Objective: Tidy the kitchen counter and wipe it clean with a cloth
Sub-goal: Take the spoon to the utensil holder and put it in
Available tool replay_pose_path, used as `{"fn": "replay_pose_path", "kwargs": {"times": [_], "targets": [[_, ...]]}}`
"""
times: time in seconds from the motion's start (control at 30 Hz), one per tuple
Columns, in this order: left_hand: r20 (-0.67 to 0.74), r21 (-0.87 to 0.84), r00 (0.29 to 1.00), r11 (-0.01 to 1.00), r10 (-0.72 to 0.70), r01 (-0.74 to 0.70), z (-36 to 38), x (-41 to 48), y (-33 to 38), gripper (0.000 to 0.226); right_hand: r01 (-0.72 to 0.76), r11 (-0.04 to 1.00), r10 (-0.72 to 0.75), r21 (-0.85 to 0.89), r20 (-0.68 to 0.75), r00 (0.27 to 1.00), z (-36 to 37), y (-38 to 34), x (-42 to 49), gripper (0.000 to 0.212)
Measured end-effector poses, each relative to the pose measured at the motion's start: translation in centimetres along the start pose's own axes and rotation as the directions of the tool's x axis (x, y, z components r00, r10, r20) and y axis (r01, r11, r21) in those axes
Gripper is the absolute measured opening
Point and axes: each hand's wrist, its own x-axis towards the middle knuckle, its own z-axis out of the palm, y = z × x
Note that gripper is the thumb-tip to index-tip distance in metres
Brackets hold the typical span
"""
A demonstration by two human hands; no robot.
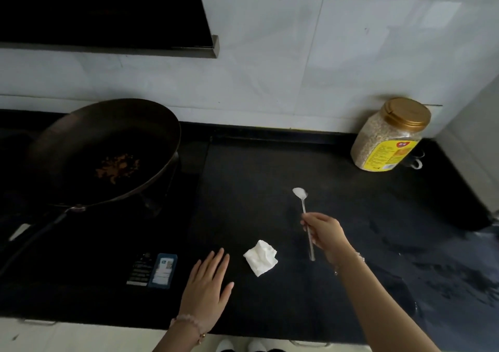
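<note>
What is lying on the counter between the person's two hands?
A crumpled white cloth lies between the left hand and the right hand, in the head view.

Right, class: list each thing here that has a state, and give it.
Wok: brown scraps inside.
Jar: upright, gold lid shut, full of grains.
Spoon: held, white powder in its bowl.
Cloth: crumpled, lying on the counter.
Left hand: flat, holding nothing.
Right hand: gripping the spoon handle.
</note>
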Motion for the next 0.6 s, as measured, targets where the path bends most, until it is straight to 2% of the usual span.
{"fn": "replay_pose_path", "kwargs": {"times": [0.13,0.23,0.27,0.37,0.47,0.53,0.6], "targets": [[-0.064,-0.006,0.997,0.999,0.047,-0.047,-0.4,-0.1,0.6,0.052,0.063,0.998,-0.064,0.011,0.127,0.99,1.2,-0.9,-2.4,0.011],[-0.197,-0.042,0.979,0.997,0.06,-0.069,-1.5,-0.4,0.9,0.048,0.097,0.995,-0.09,-0.02,0.226,0.97,2.3,-1.1,-3.8,0.014],[-0.237,-0.115,0.971,0.991,0.04,-0.069,-1.9,-0.5,0.8,0.047,0.104,0.994,-0.089,-0.044,0.261,0.961,2.7,-1.1,-4.3,0.014],[-0.335,-0.37,0.928,0.928,-0.163,0.029,-3.0,-3.0,0.7,0.037,0.115,0.988,-0.071,-0.1,0.365,0.928,4.3,-0.6,-5.7,0.013],[-0.334,-0.655,0.834,0.744,-0.439,0.13,-1.9,-7.3,0.0,0.026,0.127,0.974,-0.017,-0.186,0.499,0.866,6.5,0.6,-7.0,0.013],[-0.255,-0.812,0.743,0.554,-0.62,0.184,0.2,-10.5,-1.2,0.02,0.122,0.962,0.039,-0.246,0.563,0.826,8.5,1.6,-8.4,0.014],[-0.116,-0.923,0.67,0.329,-0.733,0.201,3.1,-13.9,-2.5,0.022,0.125,0.951,0.082,-0.284,0.62,0.78,10.8,2.7,-10.0,0.015]]}}
